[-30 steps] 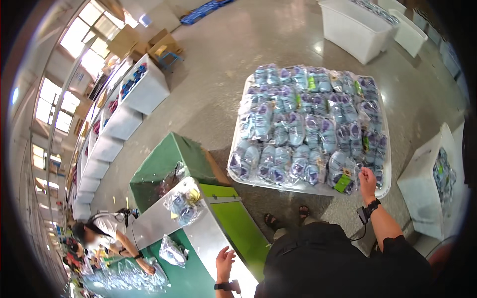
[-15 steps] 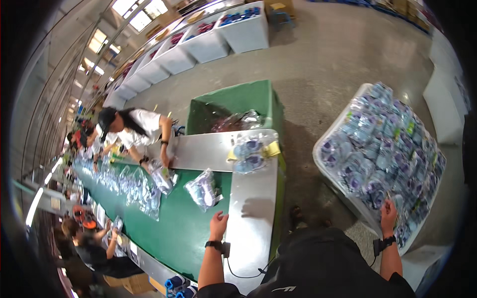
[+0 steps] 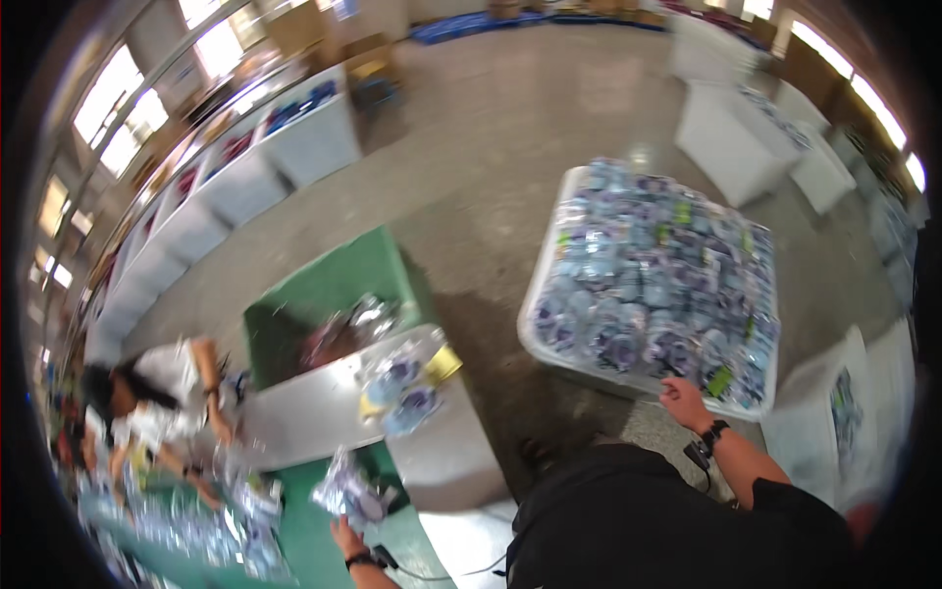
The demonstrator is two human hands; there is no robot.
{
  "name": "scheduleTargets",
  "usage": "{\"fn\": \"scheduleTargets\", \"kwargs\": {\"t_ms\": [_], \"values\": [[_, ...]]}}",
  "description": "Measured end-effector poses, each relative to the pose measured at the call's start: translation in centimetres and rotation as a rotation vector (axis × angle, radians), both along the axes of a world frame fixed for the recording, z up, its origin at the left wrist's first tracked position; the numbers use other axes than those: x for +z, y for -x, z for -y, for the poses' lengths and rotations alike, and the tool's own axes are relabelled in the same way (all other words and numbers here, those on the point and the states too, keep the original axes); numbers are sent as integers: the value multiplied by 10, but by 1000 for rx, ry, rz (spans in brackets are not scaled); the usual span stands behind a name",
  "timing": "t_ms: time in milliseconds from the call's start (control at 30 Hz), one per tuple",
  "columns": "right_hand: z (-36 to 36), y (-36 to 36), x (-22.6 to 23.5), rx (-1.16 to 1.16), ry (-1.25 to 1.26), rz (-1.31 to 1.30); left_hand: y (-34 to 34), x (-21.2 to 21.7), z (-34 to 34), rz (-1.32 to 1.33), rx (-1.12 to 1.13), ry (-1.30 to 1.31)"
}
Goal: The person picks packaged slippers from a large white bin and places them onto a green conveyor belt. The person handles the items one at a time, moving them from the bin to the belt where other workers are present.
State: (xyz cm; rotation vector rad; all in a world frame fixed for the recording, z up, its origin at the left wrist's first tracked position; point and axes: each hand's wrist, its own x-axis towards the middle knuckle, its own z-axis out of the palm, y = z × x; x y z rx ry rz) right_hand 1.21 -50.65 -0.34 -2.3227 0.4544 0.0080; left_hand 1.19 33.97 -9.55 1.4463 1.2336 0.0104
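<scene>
My left hand (image 3: 347, 538) is low over the green conveyor belt (image 3: 306, 535), its fingers loosely stretched and holding nothing I can see. Just beyond its fingertips lies a clear plastic bag of pale purple and light blue shoes (image 3: 349, 491). My right hand (image 3: 687, 404) hovers at the near edge of a white bin (image 3: 542, 344), fingers loosely bent and apart, with nothing visible in them. Bagged light blue and purple shoes (image 3: 638, 285) fill that bin to the top. Another bagged pair (image 3: 404, 393) rests with yellow paper on the metal table (image 3: 446, 461).
Behind the metal table stands a green bin (image 3: 324, 280) with plastic bags inside. A co-worker in a white shirt (image 3: 177, 383) leans over more bagged shoes at the left. White bins (image 3: 304, 137) line the far left; others (image 3: 731, 137) stand at the right.
My view has swung to the right, so the full bin sits nearer the middle. My left hand is closer to the bag on the belt. My right hand has come back to the bin's near edge.
</scene>
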Motion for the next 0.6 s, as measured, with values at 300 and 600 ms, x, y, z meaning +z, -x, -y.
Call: {"fn": "scheduleTargets", "kwargs": {"t_ms": [300,600], "values": [[-39,38,9,-36,-12,-209,-25,-51,-39,-164,108,80],[-42,32,0,47,-42,-265,-31,-43,27,42,37,192]]}}
